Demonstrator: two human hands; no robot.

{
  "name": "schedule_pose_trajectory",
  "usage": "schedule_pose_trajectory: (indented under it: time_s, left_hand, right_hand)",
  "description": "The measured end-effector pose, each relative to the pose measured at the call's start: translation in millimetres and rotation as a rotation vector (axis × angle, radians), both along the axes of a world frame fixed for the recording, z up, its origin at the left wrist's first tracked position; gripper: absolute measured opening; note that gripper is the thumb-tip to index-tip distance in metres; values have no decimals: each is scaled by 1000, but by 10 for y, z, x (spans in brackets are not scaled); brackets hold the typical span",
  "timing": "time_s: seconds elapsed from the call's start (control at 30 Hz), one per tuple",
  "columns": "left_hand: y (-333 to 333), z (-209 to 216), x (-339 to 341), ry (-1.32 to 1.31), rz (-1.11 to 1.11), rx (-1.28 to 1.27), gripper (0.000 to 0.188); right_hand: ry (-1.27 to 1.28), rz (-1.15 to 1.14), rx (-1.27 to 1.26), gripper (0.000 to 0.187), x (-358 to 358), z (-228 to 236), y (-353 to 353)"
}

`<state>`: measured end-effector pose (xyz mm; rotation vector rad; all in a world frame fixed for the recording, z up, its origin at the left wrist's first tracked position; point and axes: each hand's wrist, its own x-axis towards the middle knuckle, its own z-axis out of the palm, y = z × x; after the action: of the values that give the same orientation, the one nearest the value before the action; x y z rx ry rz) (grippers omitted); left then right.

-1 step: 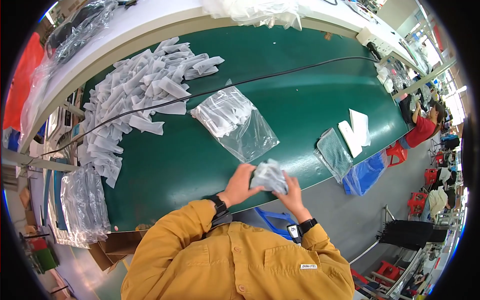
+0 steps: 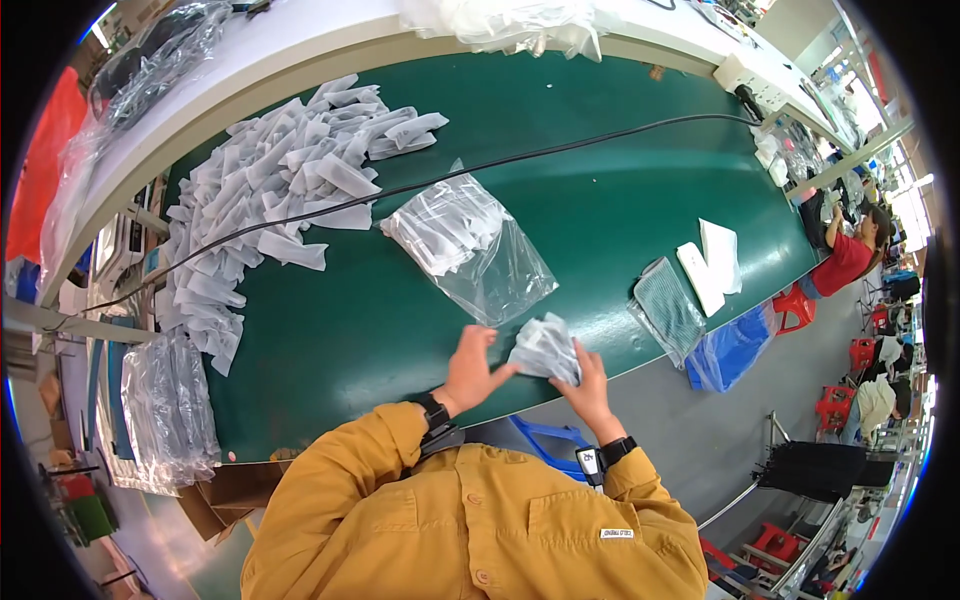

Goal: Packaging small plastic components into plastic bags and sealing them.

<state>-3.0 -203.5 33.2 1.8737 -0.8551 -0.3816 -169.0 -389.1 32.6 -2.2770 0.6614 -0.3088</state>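
Near the front edge of the green table, my right hand (image 2: 589, 391) grips the right end of a small bundle of whitish frosted packets (image 2: 546, 349). Its thumb and fingers close round that end. My left hand (image 2: 471, 371) is open at the bundle's left side, fingers raised and apart from it, thumb tip close to its lower left edge; whether the thumb touches I cannot tell. Just beyond them lies a clear plastic bag (image 2: 505, 275), with a row of similar packets (image 2: 452, 226) inside its far end. What the packets hold is hidden.
A large heap of frosted packets (image 2: 270, 175) covers the far left. A black cable (image 2: 560, 143) crosses the table. Filled clear bags (image 2: 172, 405) stand at the left edge. At right lie a mesh-like grey packet (image 2: 668, 305) and white pads (image 2: 700, 278). A co-worker (image 2: 850, 252) sits beyond.
My left hand has loosened from the bundle, its fingers now spread away to the left. The bundle sits slightly farther right and higher, still in my right hand.
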Motion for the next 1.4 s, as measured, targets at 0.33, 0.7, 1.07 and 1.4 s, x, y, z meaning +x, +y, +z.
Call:
schedule_pose_trajectory:
  time_s: [0.33,0.7,1.07,1.4]
  left_hand:
    - [-259,-349,448,68,355,53,19]
    - [-134,-207,255,34,177,252,25]
    - [-262,-204,341,61,-162,364,23]
    - [1369,-334,1072,-367,463,406,54]
  right_hand:
    - [-83,63,99,83,1202,-282,68]
    - [-53,0,-318,86,1763,-497,-174]
    - [-93,189,-525,83,2103,-346,-458]
    - [18,60,-399,29,2130,992,-881]
